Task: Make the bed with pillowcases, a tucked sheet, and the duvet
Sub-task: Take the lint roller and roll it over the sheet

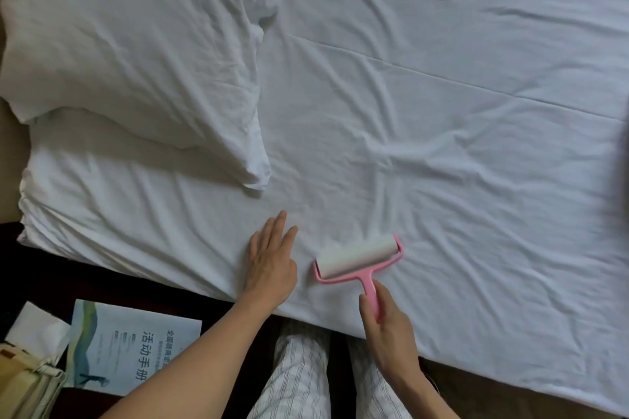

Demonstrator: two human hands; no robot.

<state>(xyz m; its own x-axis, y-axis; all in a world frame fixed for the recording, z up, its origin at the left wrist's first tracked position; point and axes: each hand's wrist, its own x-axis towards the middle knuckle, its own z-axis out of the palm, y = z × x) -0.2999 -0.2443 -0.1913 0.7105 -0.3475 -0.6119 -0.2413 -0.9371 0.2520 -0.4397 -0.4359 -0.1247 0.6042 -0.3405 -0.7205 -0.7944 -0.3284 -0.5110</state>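
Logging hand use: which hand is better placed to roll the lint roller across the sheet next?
Right, probably. The right hand has its grip on the lint roller, its roll on the sheet. The left hand lies flat beside it, holding nothing.

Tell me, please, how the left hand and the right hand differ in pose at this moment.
The left hand lies flat on the sheet, fingers straight; the right hand curls round the pink handle of the lint roller. The left hand holds nothing; the right hand holds the tool. Both reach over the bed's near edge.
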